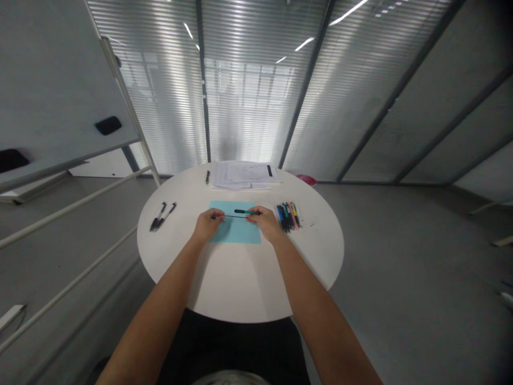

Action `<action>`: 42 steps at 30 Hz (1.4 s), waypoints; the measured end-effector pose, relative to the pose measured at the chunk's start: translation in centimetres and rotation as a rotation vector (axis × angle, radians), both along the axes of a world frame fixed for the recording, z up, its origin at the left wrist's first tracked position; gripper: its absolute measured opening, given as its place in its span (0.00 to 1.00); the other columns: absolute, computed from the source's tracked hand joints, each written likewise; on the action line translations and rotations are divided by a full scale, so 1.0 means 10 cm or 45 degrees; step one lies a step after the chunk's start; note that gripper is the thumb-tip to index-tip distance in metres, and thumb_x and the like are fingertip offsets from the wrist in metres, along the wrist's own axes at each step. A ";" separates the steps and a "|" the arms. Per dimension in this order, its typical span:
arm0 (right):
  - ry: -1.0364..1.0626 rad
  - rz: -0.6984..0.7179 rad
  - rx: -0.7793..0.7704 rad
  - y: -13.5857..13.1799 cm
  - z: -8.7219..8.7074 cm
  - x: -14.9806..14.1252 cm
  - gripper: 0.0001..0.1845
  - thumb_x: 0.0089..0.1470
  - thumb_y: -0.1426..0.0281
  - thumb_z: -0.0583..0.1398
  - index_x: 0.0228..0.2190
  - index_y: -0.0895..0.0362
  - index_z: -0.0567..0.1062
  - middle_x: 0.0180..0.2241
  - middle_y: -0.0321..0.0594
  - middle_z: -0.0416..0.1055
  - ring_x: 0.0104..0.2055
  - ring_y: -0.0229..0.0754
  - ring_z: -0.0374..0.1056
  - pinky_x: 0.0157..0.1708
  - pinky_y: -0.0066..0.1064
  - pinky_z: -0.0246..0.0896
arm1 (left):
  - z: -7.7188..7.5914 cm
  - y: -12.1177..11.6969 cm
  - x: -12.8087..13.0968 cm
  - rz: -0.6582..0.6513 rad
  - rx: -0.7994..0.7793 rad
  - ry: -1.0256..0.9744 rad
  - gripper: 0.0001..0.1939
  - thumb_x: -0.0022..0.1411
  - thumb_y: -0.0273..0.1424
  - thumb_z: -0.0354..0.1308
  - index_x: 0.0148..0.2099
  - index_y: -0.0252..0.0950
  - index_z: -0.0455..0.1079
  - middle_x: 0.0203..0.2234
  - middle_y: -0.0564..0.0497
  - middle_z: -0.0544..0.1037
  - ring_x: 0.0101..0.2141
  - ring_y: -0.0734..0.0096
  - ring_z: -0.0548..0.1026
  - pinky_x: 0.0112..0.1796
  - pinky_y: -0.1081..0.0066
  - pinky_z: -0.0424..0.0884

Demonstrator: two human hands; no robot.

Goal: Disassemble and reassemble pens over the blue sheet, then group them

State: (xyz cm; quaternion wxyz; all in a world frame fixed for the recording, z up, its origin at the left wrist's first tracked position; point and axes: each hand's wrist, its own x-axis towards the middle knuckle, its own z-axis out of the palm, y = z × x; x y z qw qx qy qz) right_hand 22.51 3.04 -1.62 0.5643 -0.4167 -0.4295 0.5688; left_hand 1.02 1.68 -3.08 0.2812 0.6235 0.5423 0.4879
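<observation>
Over a light blue sheet of paper (236,235), my left hand (209,220) and my right hand (261,218) face each other, both with fingers pinched. Between them runs a thin dark rod (235,216), one end at each hand's fingertips. Whether it is a pen refill or another slim stick, I cannot tell. Just beyond the rod is a pen (240,211) with a black end and a green part. Its green end goes in at my right fingers, and I cannot tell whether they grip it or it lies on the paper.
The round white table (240,278) holds several coloured pens (288,216) at the right. Two black-and-white pens (163,216) lie at the left. At the back are a stack of papers (240,175) and a small dark pen (207,177). A whiteboard (52,80) stands at the left.
</observation>
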 end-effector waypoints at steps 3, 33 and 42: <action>-0.093 -0.049 0.015 0.02 -0.03 0.04 0.14 0.27 0.74 0.69 0.23 0.59 0.75 0.20 0.29 0.67 0.25 0.34 0.68 0.33 0.30 0.72 | 0.01 0.01 -0.08 0.073 -0.071 0.292 0.11 0.55 0.36 0.57 0.38 0.38 0.75 0.33 0.49 0.79 0.34 0.66 0.74 0.39 0.69 0.68; -1.126 -0.281 0.930 -0.14 0.31 -0.06 0.24 0.46 0.78 0.56 0.47 0.54 0.68 0.44 0.45 0.64 0.47 0.43 0.64 0.49 0.38 0.61 | 0.25 -0.24 0.10 -0.024 0.024 0.846 0.16 0.53 0.38 0.58 0.45 0.44 0.74 0.39 0.49 0.76 0.45 0.57 0.68 0.46 0.58 0.59; -1.023 -0.112 0.842 -0.27 0.46 -0.24 0.28 0.51 0.72 0.58 0.53 0.52 0.60 0.38 0.37 0.73 0.29 0.36 0.65 0.36 0.32 0.62 | 0.18 -0.23 0.16 -0.094 0.069 0.952 0.17 0.56 0.45 0.56 0.44 0.45 0.74 0.37 0.47 0.75 0.43 0.56 0.67 0.43 0.59 0.58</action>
